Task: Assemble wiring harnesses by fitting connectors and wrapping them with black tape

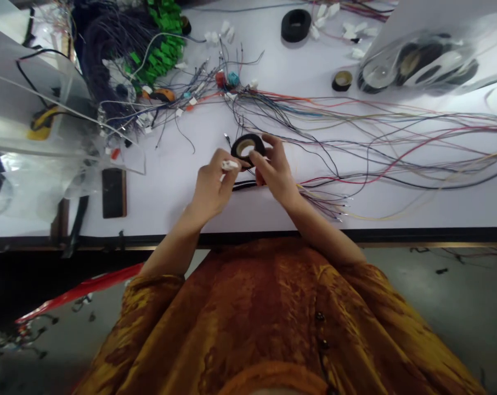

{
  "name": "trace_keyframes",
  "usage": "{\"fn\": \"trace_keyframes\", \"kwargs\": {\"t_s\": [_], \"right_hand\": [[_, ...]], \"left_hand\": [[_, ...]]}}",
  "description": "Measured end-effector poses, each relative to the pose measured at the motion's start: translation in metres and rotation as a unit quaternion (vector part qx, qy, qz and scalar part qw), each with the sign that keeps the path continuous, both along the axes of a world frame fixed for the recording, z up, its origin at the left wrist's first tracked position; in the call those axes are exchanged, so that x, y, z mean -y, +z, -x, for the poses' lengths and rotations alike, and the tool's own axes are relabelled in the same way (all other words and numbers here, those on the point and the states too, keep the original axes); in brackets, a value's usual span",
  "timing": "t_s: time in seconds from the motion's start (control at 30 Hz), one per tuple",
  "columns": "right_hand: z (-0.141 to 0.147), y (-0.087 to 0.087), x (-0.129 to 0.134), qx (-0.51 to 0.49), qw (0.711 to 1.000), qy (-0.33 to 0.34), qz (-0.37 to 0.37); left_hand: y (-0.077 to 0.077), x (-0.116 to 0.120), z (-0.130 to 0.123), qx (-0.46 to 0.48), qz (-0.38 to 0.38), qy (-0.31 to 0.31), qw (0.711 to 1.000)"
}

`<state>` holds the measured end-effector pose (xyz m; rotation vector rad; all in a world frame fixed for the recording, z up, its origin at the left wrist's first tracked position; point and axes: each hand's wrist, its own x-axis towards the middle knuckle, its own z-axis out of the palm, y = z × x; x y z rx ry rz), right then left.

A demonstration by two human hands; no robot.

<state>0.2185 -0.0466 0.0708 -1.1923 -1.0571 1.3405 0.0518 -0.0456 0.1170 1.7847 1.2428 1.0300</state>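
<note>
In the head view, my right hand [278,174] is closed on a roll of black tape [253,139], with fingers at its far edge and the thumb near its pale core. Close beside it, my left hand [212,187] pinches a white connector [230,164], its fingertips reaching the roll's near side. Dark wires [248,185] run under and between both hands. Whether a strip of tape is pulled off the roll cannot be made out. Thin wires with bare metal terminals [341,214] fan out to the right of my right hand.
Long coloured wires [380,145] stretch across the table's right side. Behind lie green connectors [166,41], a large black tape roll [295,26], a small roll [342,80] and bagged rolls [417,63]. A phone [114,193] lies left, near the table's front edge [355,235].
</note>
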Motion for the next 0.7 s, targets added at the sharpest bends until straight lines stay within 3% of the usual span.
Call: {"fn": "trace_keyframes", "kwargs": {"t_s": [0.07, 0.13, 0.2, 0.27, 0.37, 0.5, 0.6, 0.67, 0.7], "right_hand": [[-0.004, -0.001, -0.023, -0.100, 0.990, -0.005, 0.102], [-0.012, -0.007, -0.031, -0.166, 0.974, -0.024, 0.152], [-0.021, -0.015, -0.026, -0.185, 0.971, -0.036, 0.145], [-0.027, -0.022, -0.016, -0.169, 0.978, -0.037, 0.115], [-0.031, -0.024, -0.003, -0.113, 0.990, -0.030, 0.079], [-0.028, -0.017, 0.023, 0.069, 0.995, -0.050, -0.050], [-0.022, -0.017, 0.050, 0.232, 0.961, 0.041, -0.148], [-0.019, -0.018, 0.057, 0.257, 0.945, 0.103, -0.173], [-0.018, -0.018, 0.055, 0.238, 0.952, 0.092, -0.169]], "left_hand": [[0.001, 0.003, 0.002, 0.001, -0.004, 0.007, 1.000], [-0.009, -0.002, 0.004, 0.065, 0.017, 0.059, 0.996], [-0.024, -0.012, 0.006, 0.129, 0.059, 0.082, 0.987], [-0.038, -0.023, 0.004, 0.148, 0.105, 0.048, 0.982], [-0.046, -0.034, -0.006, 0.127, 0.146, -0.002, 0.981], [-0.040, -0.040, -0.018, 0.099, 0.150, 0.038, 0.983], [-0.035, -0.041, -0.019, 0.097, 0.159, 0.056, 0.981], [-0.030, -0.037, -0.019, 0.100, 0.156, 0.058, 0.981], [-0.026, -0.033, -0.019, 0.094, 0.146, 0.054, 0.983]]}}
